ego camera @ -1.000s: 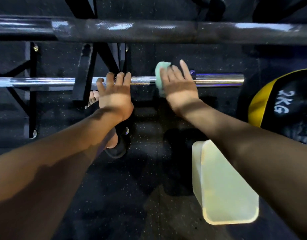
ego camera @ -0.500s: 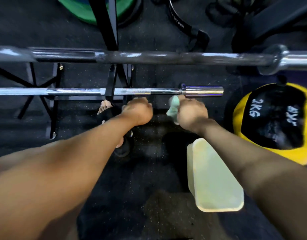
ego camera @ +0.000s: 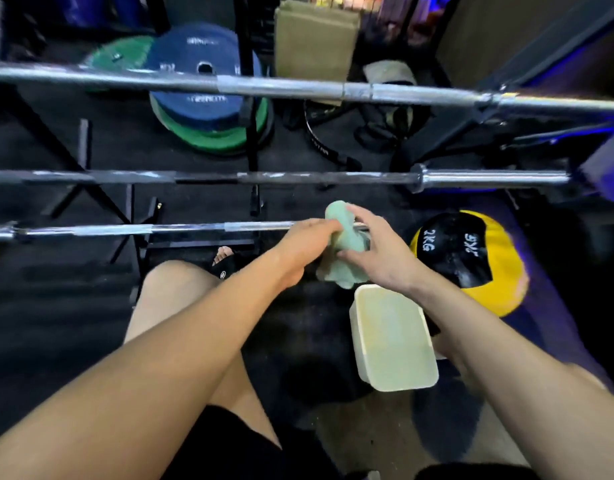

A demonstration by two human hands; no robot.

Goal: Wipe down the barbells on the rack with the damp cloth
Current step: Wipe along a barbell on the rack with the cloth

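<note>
Both my hands, left hand (ego camera: pixel 307 242) and right hand (ego camera: pixel 375 252), pinch the pale green damp cloth (ego camera: pixel 343 237) against the lowest chrome barbell (ego camera: pixel 125 230); a pale rectangular plastic tub (ego camera: pixel 392 341) and a yellow-black medicine ball (ego camera: pixel 472 258) sit close by.

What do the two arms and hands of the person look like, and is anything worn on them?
Both forearms are bare up to the frame edge: no sleeves, watch or bands show. The left hand and the right hand wear no gloves, and no rings can be made out. Lower down, dark shorts cover the thigh above a bare knee.
</note>
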